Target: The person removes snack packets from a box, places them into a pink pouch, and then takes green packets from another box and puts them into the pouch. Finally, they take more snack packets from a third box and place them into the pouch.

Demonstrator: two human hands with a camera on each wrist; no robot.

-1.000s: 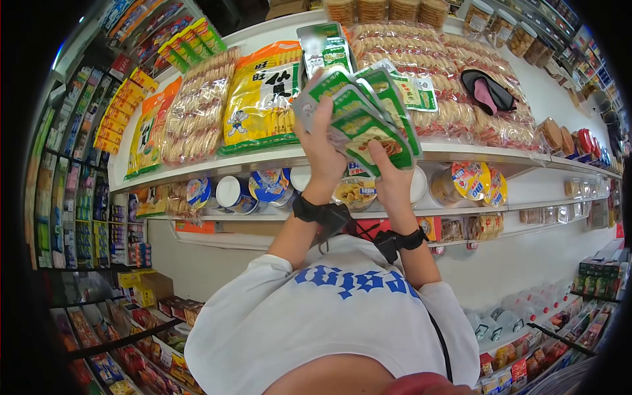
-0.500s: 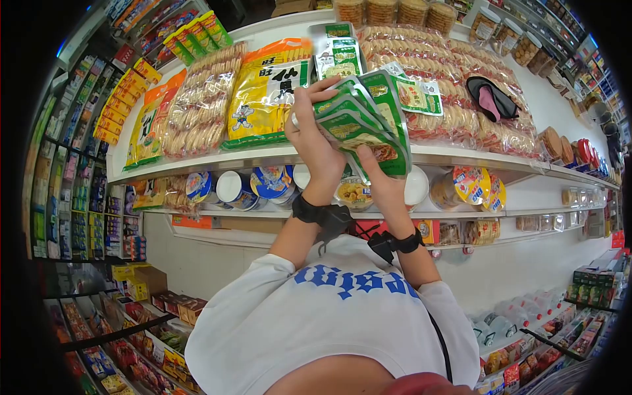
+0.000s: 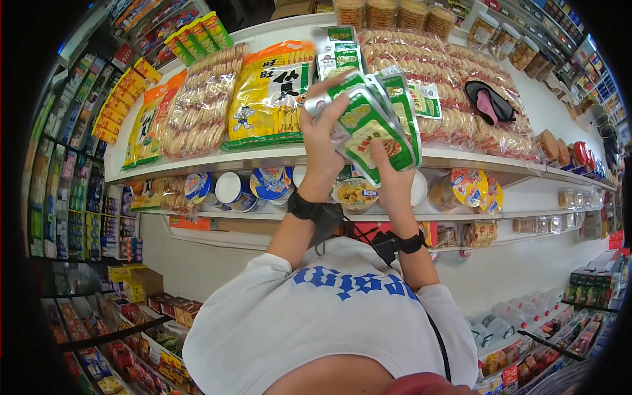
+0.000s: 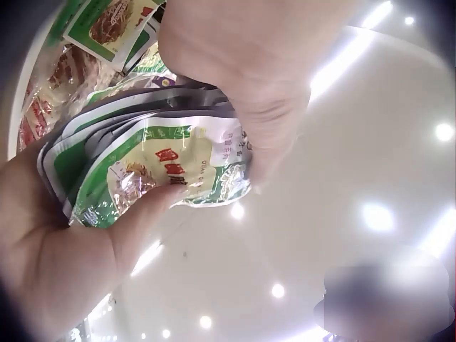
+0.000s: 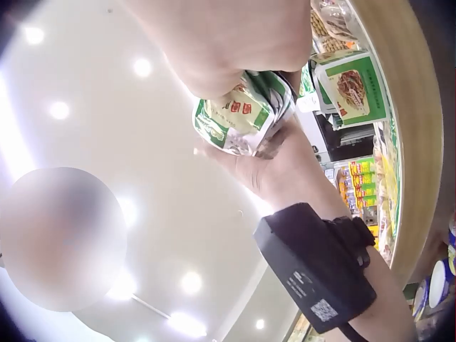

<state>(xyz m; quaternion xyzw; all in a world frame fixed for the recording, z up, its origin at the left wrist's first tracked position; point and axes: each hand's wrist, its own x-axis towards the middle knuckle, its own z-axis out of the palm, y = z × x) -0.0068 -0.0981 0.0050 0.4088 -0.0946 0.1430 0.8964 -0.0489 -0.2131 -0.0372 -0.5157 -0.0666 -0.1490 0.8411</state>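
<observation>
Both hands hold a fanned stack of green-and-white food pouches (image 3: 372,122) above the front edge of the shelf. The right hand (image 3: 394,181) grips the lower end, its thumb lying across the front pouch's printed picture. At the upper left corner, the left hand (image 3: 321,139) pinches the pouches between its digits. Seen from the left wrist, the pouch edges (image 4: 92,139) are layered and slightly spread, with the right thumb (image 4: 146,217) pressed on the front one. In the right wrist view the right hand (image 5: 235,43) covers much of the stack.
Similar pouches stand in a tray (image 3: 339,56) behind the hands; a loose pouch (image 3: 428,102) lies on bagged crackers (image 3: 454,72). A yellow cracker bag (image 3: 270,99) is to the left, a black mesh item with pink (image 3: 487,102) to the right. Cup noodles (image 3: 270,183) line the lower shelf.
The pouches have shifted and turned within the hands, now fanned toward the right. The left fingers have come over the front pouch's corner, and the right hand has moved slightly right.
</observation>
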